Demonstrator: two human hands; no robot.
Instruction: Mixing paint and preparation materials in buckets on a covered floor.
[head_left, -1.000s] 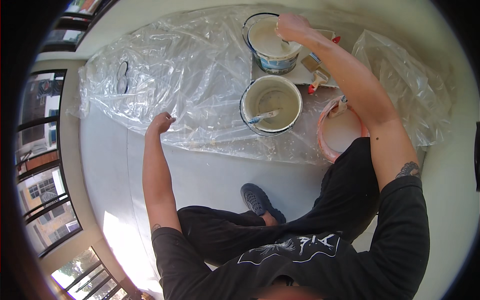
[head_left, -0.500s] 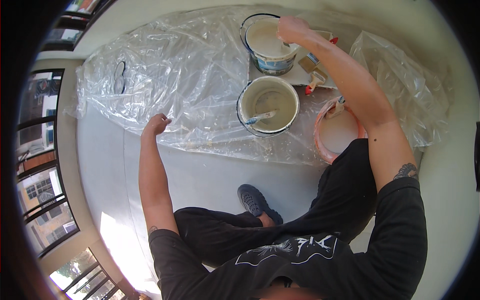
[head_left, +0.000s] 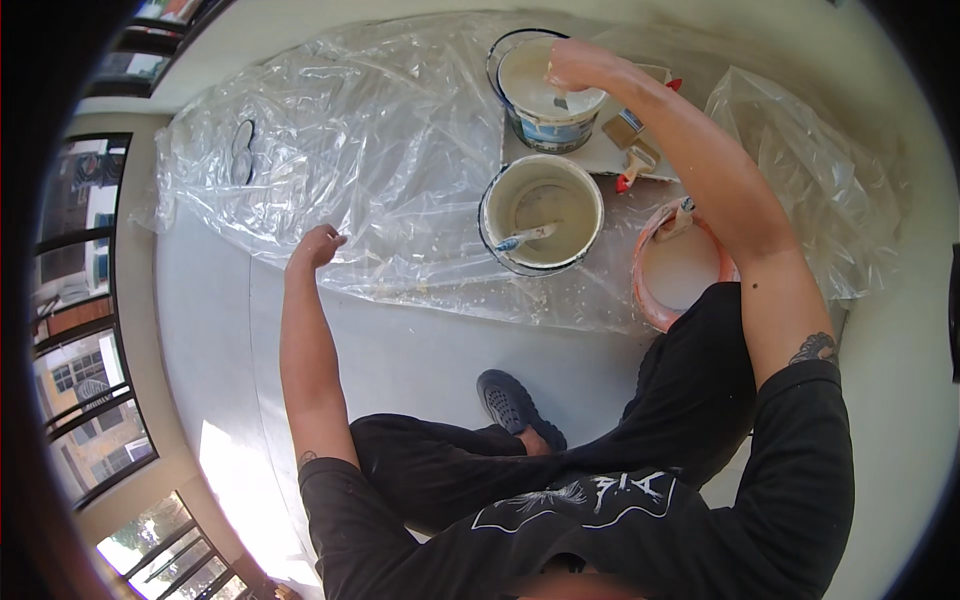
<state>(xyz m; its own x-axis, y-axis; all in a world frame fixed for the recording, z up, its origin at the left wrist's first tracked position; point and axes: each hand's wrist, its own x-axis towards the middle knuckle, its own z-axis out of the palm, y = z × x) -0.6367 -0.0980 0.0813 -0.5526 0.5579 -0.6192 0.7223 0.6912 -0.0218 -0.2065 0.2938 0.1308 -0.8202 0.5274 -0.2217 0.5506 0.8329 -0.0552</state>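
Right hand [head_left: 575, 68] closed on a stirrer in the far paint bucket [head_left: 545, 90], left hand [head_left: 318, 246] loosely curled, propped on the plastic sheet [head_left: 380, 160]; sheet could slip, splashing paint.

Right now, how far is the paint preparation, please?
Done: plastic sheet is spread, and the near bucket holds pale paint with a brush. In hand: right hand is over the open far bucket; left hand rests on the sheet. Left: brushes lie unused.
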